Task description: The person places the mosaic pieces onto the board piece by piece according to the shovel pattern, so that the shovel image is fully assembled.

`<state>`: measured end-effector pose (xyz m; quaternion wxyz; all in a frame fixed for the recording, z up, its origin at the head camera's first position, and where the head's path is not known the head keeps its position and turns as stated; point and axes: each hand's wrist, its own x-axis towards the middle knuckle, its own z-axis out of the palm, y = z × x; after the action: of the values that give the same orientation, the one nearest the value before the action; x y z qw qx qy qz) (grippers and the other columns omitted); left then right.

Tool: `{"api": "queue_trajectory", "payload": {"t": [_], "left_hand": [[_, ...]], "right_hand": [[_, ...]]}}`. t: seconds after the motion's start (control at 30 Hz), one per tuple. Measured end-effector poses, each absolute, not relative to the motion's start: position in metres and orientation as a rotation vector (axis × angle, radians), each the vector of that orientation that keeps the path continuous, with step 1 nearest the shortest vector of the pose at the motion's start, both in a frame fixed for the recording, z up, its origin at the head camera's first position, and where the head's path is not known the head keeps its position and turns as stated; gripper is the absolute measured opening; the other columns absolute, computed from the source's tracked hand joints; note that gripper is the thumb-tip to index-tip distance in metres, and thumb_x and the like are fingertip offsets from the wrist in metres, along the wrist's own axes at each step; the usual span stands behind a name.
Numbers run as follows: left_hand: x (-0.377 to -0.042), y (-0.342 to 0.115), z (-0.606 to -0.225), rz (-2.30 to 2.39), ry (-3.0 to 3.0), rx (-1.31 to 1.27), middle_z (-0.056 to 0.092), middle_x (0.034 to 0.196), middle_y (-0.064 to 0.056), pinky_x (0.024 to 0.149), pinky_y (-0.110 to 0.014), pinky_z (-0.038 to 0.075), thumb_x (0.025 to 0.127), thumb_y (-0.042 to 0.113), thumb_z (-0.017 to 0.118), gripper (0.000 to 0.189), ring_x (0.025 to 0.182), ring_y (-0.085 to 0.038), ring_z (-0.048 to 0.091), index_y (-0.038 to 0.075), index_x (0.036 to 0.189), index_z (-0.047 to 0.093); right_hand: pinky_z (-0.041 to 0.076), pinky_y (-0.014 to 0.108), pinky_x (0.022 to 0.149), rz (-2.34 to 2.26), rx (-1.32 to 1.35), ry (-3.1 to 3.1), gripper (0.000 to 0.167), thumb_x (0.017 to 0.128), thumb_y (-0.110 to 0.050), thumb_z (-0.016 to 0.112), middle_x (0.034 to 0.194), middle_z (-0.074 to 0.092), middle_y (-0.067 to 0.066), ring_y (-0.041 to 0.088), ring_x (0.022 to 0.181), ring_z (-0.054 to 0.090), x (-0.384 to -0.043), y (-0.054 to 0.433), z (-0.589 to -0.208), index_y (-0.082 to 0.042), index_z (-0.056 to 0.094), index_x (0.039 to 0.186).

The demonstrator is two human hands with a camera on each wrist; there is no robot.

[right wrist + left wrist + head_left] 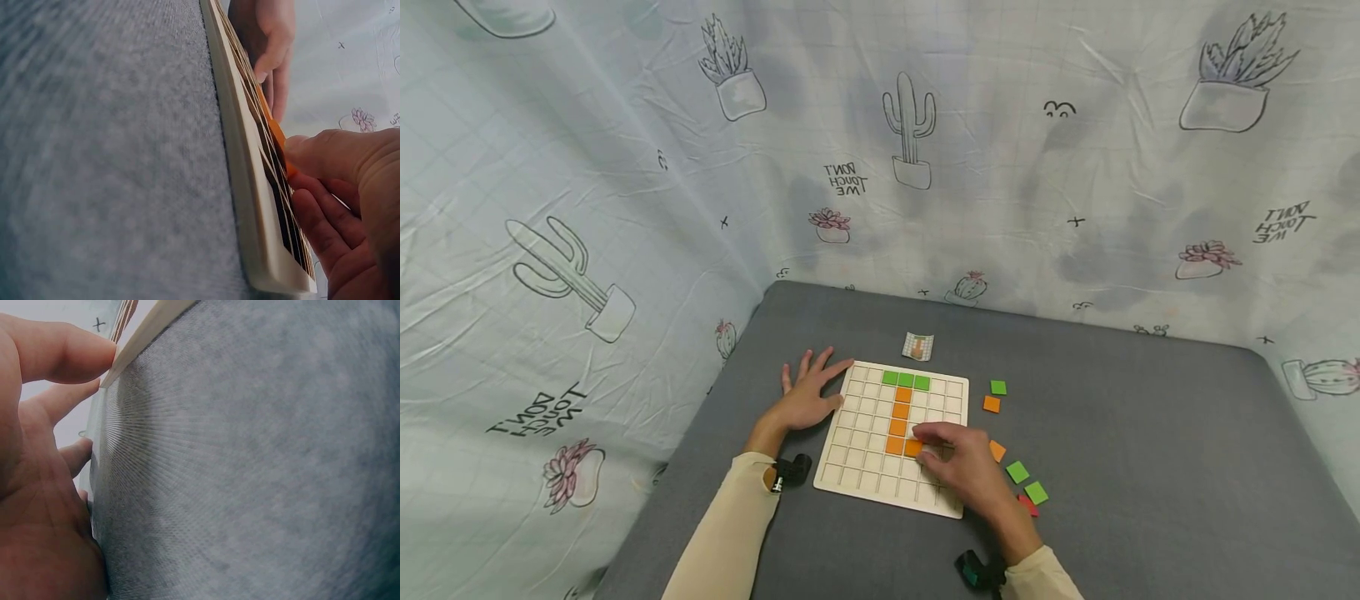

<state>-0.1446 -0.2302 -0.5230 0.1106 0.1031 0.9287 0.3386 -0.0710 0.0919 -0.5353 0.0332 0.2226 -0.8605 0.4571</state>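
Spreads beneath both hands as a grey, fabric-textured surface [1150, 467]. Bears a pale gridded board [861, 437], between left hand [808, 397] and right hand [962, 462], partly under the latter. Carries a small printed card [917, 347] farther out than either. Holds one green tile [997, 387] and one orange tile [992, 404] beyond the right hand, rightward; just beside it, another orange tile [997, 451]; right of its wrist, two more green tiles [1017, 472] and a red tile [1028, 505].

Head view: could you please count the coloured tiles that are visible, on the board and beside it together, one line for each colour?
Green tiles: 6
Orange tiles: 7
Red tile: 1
Total in sight: 14
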Motion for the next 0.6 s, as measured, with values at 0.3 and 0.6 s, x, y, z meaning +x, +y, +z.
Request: {"api": "queue_trajectory", "payload": {"t": [0.3,0.6], "left_hand": [[-0.1445,-0.2313,-0.5238,1.000,2.737,0.311,0.009,0.185,-0.017,0.125,-0.076,-0.021,0.106,0.017,0.060,0.068,0.170,-0.047,-0.011,0.021,0.171,0.042],[-0.1442,-0.2305,-0.5259,1.043,2.747,0.342,0.012,0.184,-0.022,0.124,-0.078,-0.020,0.104,0.016,0.061,0.068,0.169,-0.052,-0.009,0.018,0.169,0.045]], "right_hand": [[0.064,0.041,0.099,1.316,0.665,-2.682,0.039,0.083,0.001,0.091,0.113,0.083,-0.007,0.012,0.105,0.078,-0.0694,0.0881,-0.5345,-0.014,0.085,0.118],[0.064,0.042,0.099,1.294,0.688,-2.670,0.039,0.083,0.001,0.091,0.115,0.084,-0.004,0.014,0.107,0.079,-0.0687,0.0881,-0.5365,-0.012,0.084,0.119]]}}
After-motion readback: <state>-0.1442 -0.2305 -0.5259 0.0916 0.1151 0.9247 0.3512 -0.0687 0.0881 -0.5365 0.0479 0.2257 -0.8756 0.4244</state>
